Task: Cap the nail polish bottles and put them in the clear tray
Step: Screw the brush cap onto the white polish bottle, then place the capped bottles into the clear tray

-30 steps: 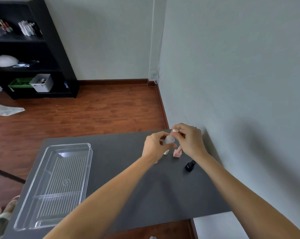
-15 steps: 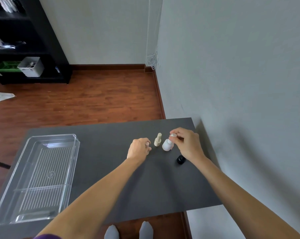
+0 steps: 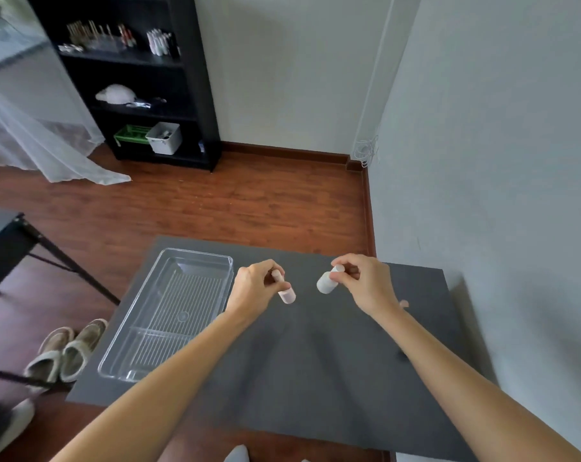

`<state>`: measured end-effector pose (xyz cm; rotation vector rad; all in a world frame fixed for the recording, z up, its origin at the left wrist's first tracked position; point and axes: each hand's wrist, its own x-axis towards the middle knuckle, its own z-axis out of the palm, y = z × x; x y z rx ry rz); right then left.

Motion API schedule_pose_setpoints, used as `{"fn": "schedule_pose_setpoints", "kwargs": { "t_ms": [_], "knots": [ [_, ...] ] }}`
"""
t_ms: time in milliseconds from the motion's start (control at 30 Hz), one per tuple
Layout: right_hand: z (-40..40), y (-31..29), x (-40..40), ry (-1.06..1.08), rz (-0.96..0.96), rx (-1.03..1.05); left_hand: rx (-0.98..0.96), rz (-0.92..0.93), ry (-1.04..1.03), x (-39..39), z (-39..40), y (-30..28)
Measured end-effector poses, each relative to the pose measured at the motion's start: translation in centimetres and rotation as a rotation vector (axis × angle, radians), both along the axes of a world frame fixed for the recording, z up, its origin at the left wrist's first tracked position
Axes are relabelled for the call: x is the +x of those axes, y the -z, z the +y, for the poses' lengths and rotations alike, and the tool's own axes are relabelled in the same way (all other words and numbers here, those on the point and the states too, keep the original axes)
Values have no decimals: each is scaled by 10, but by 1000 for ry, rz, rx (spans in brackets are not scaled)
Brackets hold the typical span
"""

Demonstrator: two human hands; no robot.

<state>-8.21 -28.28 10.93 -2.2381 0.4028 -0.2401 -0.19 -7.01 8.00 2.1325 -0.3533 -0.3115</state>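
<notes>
— Left hand (image 3: 254, 288)? Pinched the cap of a pink bottle (image 3: 286, 295), held up just right of the clear tray (image 3: 142, 338).
— Right hand (image 3: 366, 285)? Gripped a white bottle (image 3: 326, 283) by its cap, farther right of the tray.
— Heavy? Probably light, hard, smooth, maybe breakable. Best gripped round the cap.

A clear, glossy plastic tray (image 3: 195, 261) with a ribbed base sits on the matt charcoal desk (image 3: 316, 378) above polished wood flooring (image 3: 215, 208).
</notes>
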Motion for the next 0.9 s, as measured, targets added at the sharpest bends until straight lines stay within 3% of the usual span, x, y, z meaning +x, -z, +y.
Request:
{"fn": "schedule_pose_setpoints", "kwargs": {
  "t_ms": [200,333,567,900],
  "knots": [
    [94,1,49,-153,-25,61,45,-102,-196,29,110,-14],
    [156,16,70,-193,-14,108,138,-132,-218,42,161,-7],
    [223,51,84,-274,83,73,249,-120,-34,48,192,24],
    [244,77,75,-368,264,-49,315,-16,170,44,199,50]
  ]
}}
